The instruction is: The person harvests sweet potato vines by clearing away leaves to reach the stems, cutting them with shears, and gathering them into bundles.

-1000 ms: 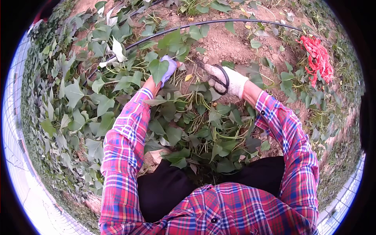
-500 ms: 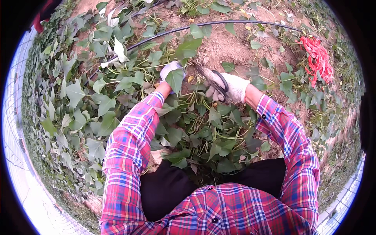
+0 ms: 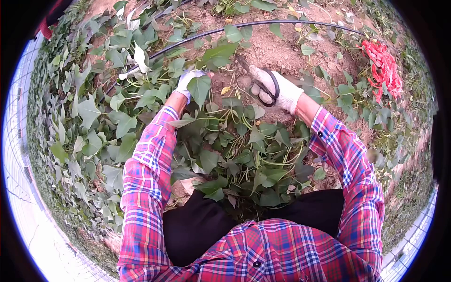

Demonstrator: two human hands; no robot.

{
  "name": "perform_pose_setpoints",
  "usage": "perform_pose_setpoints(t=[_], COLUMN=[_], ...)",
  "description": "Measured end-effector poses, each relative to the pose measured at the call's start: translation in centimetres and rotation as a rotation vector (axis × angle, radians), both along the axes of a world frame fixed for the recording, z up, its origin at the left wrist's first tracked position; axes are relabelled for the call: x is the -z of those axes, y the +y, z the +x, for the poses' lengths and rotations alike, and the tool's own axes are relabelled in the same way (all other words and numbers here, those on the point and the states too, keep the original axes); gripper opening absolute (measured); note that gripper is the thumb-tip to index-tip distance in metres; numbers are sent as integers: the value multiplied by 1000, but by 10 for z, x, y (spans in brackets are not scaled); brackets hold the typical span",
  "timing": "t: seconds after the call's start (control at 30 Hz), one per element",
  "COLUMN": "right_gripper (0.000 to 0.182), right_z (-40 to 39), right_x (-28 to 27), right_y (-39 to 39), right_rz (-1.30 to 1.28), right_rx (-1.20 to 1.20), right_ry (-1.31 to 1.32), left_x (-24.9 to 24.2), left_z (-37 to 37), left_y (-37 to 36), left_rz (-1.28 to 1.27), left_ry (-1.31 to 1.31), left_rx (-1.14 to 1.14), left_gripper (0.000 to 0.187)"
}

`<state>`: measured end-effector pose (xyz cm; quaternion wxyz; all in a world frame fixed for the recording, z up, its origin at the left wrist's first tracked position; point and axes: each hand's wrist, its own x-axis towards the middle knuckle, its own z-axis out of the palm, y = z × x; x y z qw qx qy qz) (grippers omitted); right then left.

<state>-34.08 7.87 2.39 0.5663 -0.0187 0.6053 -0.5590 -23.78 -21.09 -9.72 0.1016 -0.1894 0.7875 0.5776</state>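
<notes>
My left hand point(image 3: 184, 83), in a pale glove, is closed around a leafy green vine. One broad leaf point(image 3: 199, 90) hangs over its fingers and partly hides them. To the right, my right hand point(image 3: 287, 94) wears a white knitted glove and grips scissors point(image 3: 275, 87) by their dark loop handles. The blades point up and left over bare soil, apart from the left hand. Thin stems and a yellow leaf point(image 3: 226, 90) lie between the two hands. Below them spreads a thick tangle of vines point(image 3: 244, 145) with pointed leaves, close to my knees.
A black hose point(image 3: 263, 23) curves over the soil beyond my hands. At the right lies a bundle of red strips point(image 3: 383, 70). Dense vines point(image 3: 89, 113) cover the ground at left. Something dark red point(image 3: 45, 29) shows at the upper left edge.
My left hand has moved left, and the leaf over it has gone along. My right hand with the scissors has shifted slightly up and right, so the gap between the hands is wider.
</notes>
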Motion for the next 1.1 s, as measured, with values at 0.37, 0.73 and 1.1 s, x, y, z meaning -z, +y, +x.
perform_pose_setpoints(t=[0.37, 0.73, 1.1], right_gripper=[64, 66, 71], right_z=[-2, 1, 0], right_x=[-20, 14, 27], right_y=[52, 37, 26], right_rz=[63, 47, 66], right_rx=[-420, -340, -348], right_ry=[248, -34, 116], left_x=[-28, -44, -34], left_z=[1, -16, -24], left_y=[65, 108, 98], left_rz=[-297, -515, 49], left_ry=[-15, -79, -159], left_rx=[78, -50, -265], left_gripper=[37, 33, 12])
